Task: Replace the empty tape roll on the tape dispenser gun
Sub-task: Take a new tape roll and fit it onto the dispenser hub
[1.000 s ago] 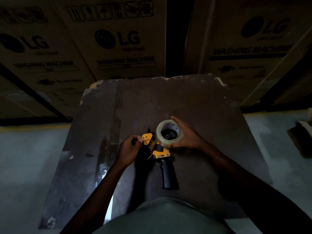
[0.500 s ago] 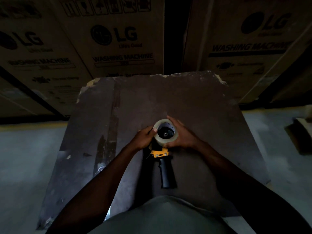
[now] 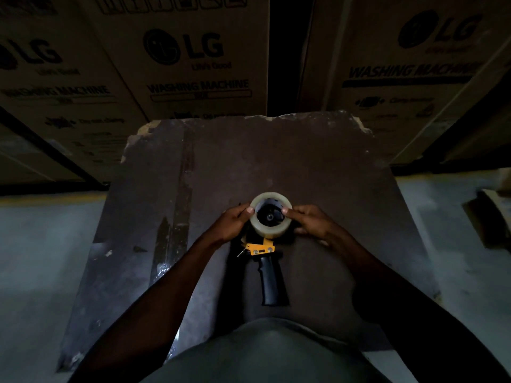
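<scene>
Dim light; detail is poor in the shadows.

Tape dispenser gun [image 3: 262, 252] lies flat near the middle of the bench [image 3: 345, 167], black handle [image 3: 272, 283] pointing toward the near edge, yellow frame just above it. A tape roll [image 3: 271, 215] of clear tape sits over the black hub at the gun's head, on the side toward the far edge.

Left hand [image 3: 231, 223] grasps the roll's left rim, thumb tip on the top face. Right hand [image 3: 309, 222] grasps the right rim, thumb likewise pressed on the upper edge. Both hands are closed on the roll; neither touches the handle.

Step in hand, by my reading: seating the new roll onto the spindle. The roll looks slightly tilted rather than square to the hub, so it may not be fully home. Cannot tell whether it has bottomed out against the frame. No empty core is visible on the bench.

Next move calls for even downward pressure from both thumbs until the roll sits flush. After that, the free end needs finding and threading past the roller toward the blade; that front end is hidden under the left hand and the roll. Which way the tape unwinds cannot be read here, and it matters for the sticky side.

Stacked washing machine cartons [image 3: 193, 64] stand behind the far edge.
</scene>
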The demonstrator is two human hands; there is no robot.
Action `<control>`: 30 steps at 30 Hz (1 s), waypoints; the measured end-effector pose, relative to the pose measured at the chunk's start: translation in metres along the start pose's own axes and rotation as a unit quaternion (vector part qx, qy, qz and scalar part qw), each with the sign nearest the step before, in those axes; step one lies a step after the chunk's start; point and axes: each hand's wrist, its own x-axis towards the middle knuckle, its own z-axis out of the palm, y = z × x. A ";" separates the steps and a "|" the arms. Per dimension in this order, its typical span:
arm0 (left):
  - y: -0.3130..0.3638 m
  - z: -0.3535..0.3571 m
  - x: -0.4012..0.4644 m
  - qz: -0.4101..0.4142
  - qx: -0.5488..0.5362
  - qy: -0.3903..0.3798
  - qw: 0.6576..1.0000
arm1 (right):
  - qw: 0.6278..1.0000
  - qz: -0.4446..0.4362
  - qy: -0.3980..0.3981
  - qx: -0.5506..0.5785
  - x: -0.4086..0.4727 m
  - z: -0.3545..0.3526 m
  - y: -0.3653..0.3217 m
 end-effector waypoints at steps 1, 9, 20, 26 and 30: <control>0.000 -0.001 0.000 0.006 0.007 -0.004 1.000 | 1.000 0.006 -0.002 0.009 0.001 -0.001 0.000; 0.005 -0.002 0.004 0.035 0.118 -0.022 0.992 | 1.000 0.016 0.026 0.010 -0.001 0.003 0.001; 0.001 0.007 0.012 0.040 0.179 0.022 0.983 | 0.998 0.047 0.026 0.044 0.015 0.007 0.004; 0.001 0.012 0.013 0.025 0.189 0.051 0.980 | 0.997 0.042 0.062 0.026 0.019 0.011 0.007; -0.007 0.014 0.013 0.029 0.190 0.063 0.979 | 0.997 0.027 0.066 -0.006 0.022 0.009 0.014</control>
